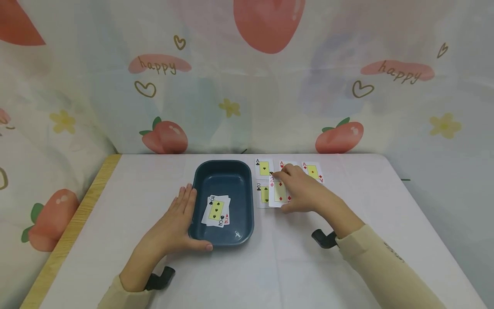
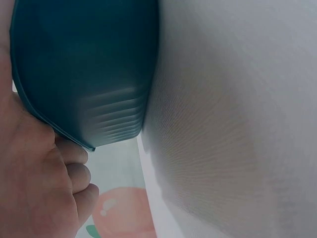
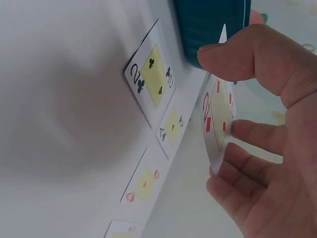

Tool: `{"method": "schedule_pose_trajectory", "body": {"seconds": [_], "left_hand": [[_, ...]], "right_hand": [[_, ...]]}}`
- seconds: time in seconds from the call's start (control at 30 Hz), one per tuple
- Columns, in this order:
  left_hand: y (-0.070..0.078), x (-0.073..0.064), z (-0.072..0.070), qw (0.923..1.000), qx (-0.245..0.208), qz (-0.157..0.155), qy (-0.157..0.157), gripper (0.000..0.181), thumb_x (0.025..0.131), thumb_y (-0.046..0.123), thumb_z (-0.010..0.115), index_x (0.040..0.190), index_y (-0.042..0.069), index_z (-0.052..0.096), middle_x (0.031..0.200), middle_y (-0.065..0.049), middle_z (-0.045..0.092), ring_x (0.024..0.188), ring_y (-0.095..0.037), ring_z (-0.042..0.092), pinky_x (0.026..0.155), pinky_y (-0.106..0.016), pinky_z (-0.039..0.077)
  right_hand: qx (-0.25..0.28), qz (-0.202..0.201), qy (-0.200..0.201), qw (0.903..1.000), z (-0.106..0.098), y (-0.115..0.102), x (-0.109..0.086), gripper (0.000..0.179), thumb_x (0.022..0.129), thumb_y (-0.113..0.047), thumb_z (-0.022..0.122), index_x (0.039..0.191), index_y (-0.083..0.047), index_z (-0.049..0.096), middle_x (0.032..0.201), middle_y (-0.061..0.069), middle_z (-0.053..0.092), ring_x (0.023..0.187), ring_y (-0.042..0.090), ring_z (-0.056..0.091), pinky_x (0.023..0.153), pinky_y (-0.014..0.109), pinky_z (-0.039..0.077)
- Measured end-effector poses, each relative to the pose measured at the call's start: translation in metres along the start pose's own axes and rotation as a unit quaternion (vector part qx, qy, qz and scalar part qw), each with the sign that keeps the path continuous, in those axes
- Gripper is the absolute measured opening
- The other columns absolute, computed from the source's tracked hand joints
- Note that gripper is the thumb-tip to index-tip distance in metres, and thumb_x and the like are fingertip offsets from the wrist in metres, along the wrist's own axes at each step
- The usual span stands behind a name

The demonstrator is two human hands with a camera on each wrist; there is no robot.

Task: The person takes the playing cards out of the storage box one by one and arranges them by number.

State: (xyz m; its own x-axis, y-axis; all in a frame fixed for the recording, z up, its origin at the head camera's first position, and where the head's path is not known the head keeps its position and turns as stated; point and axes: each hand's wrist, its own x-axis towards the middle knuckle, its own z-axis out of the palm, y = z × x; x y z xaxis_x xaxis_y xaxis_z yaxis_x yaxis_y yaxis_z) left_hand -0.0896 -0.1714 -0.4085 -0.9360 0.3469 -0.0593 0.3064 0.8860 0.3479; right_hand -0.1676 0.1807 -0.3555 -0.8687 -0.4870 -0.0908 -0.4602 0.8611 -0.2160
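My right hand (image 1: 305,189) pinches a two of diamonds (image 3: 216,116) between thumb and fingers, holding it tilted above the table. In the head view this card partly covers a two of clubs (image 1: 263,194) that lies face up. Behind them lie an ace of clubs (image 1: 264,166), an ace of hearts (image 1: 283,163) partly hidden by the hand, and an ace of diamonds (image 1: 314,170). My left hand (image 1: 171,223) rests with straight fingers against the left side of a dark blue tray (image 1: 243,171), its thumb at the near edge.
Inside the tray lies a small overlapping pile of cards, topped by a black spade card (image 1: 216,210), with a red-marked card showing beneath. A white cloth (image 1: 247,279) covers the table, with a wooden edge (image 1: 73,231) on the left. A printed curtain (image 1: 247,120) hangs behind.
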Motion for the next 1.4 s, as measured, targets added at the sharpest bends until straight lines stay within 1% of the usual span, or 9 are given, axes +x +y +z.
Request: {"method": "schedule_pose_trajectory", "body": {"seconds": [0.27,0.5,0.67,1.0,1.4], "left_hand": [[-0.001,0.000,0.001,1.0000,-0.002,-0.003,-0.001,0.151,0.053,0.083,0.077,0.159,0.002,0.007,0.168,-0.015,-0.001,0.155,-0.034,-0.001,0.122,-0.054,0.015],[-0.001,0.000,0.001,1.0000,-0.003,-0.003,-0.002,0.151,0.053,0.083,0.077,0.160,0.002,0.006,0.168,-0.015,-0.001,0.155,-0.033,-0.001,0.123,-0.053,0.015],[-0.001,0.001,0.001,1.0000,-0.005,-0.002,-0.003,0.150,0.053,0.082,0.077,0.160,0.002,0.007,0.168,-0.015,-0.002,0.155,-0.033,-0.002,0.123,-0.053,0.014],[0.000,0.000,0.000,1.0000,-0.005,-0.002,-0.002,0.151,0.053,0.083,0.077,0.160,0.002,0.006,0.168,-0.015,-0.001,0.155,-0.033,-0.002,0.123,-0.054,0.014],[0.001,-0.001,-0.002,1.0000,-0.007,-0.002,-0.005,0.151,0.053,0.082,0.078,0.159,0.001,0.007,0.167,-0.016,-0.001,0.155,-0.034,-0.001,0.123,-0.053,0.014]], "right_hand": [[0.001,0.015,-0.006,0.9999,0.001,0.008,-0.006,0.085,0.066,-0.025,0.089,0.142,-0.007,0.054,0.121,0.008,0.052,0.107,0.021,0.048,0.085,0.034,0.052],[0.001,0.021,-0.006,0.9998,0.005,0.018,-0.008,0.083,0.065,-0.023,0.089,0.140,-0.007,0.055,0.121,0.008,0.052,0.107,0.021,0.048,0.088,0.036,0.051],[0.006,0.024,-0.008,0.9997,0.009,0.024,-0.009,0.084,0.065,-0.023,0.090,0.140,-0.007,0.055,0.122,0.008,0.052,0.107,0.021,0.048,0.087,0.035,0.051],[0.007,0.045,-0.020,0.9988,0.011,0.028,-0.010,0.086,0.065,-0.024,0.091,0.141,-0.009,0.055,0.123,0.009,0.051,0.107,0.023,0.048,0.089,0.039,0.053],[0.004,0.045,-0.027,0.9986,0.018,0.035,-0.007,0.085,0.064,-0.024,0.090,0.140,-0.008,0.055,0.128,0.012,0.052,0.107,0.026,0.048,0.087,0.041,0.052]]}}
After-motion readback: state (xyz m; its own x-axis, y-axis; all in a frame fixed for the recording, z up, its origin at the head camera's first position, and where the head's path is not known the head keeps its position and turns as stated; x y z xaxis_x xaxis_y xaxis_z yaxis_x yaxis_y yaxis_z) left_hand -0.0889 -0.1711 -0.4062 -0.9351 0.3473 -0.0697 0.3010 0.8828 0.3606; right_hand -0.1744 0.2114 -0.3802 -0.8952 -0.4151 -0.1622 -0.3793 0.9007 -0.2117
